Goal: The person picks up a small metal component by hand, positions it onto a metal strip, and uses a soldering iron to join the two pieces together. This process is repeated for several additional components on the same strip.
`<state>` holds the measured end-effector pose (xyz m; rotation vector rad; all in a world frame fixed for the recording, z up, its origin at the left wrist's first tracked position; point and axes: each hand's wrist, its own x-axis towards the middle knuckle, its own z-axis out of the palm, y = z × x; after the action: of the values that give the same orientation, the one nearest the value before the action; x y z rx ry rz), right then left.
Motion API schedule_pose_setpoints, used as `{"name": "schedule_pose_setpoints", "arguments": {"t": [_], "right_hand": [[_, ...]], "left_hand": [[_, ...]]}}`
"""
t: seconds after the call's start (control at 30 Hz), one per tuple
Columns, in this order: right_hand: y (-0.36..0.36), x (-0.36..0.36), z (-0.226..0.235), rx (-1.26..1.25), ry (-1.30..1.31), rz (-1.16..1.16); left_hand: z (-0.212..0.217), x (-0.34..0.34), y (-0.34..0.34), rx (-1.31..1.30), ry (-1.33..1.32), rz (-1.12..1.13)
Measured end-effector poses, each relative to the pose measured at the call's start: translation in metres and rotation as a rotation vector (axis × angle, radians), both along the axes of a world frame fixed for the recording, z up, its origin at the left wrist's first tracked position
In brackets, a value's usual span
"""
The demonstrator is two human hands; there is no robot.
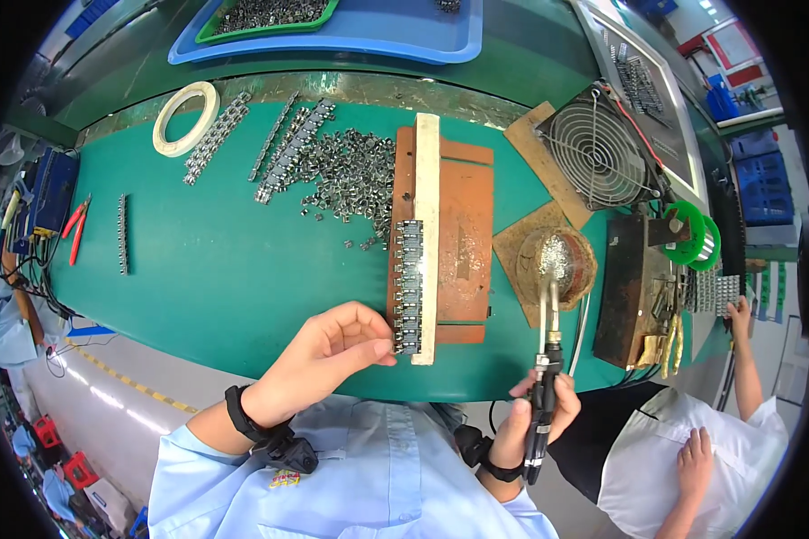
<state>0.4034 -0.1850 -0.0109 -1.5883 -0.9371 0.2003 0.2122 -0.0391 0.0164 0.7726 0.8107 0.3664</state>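
A row of small dark electronic components point(409, 286) stands along the left side of a pale bar point(427, 207) on an orange-brown fixture board point(466, 242). At the row's near end, my left hand point(333, 355) is closed, thumb and forefinger pinched at the last component. My right hand point(535, 422) grips the black handle of a soldering iron point(543, 395) with a metal tube running alongside it. The iron's front end reaches a round tin point(566, 260) with shiny silvery material in it, on a brown board. Its very tip is hard to make out there.
A heap of small metal parts point(355, 171) lies left of the fixture, with component strips point(297, 148), a tape roll point(186, 119) and red pliers point(78, 229) farther left. On the right are a fan point(595, 148), a green solder spool point(689, 235) and a co-worker point(692, 458).
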Motion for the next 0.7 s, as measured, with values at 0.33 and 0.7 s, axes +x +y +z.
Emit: {"name": "schedule_pose_setpoints", "arguments": {"t": [0.33,0.7], "right_hand": [[0.048,-0.039,-0.005,0.053,-0.050,0.507],[0.046,-0.047,-0.016,0.122,0.086,0.379]], "left_hand": [[0.002,0.001,-0.015,0.346,-0.013,0.059],[0.004,0.019,-0.016,1.218,0.218,0.054]]}}
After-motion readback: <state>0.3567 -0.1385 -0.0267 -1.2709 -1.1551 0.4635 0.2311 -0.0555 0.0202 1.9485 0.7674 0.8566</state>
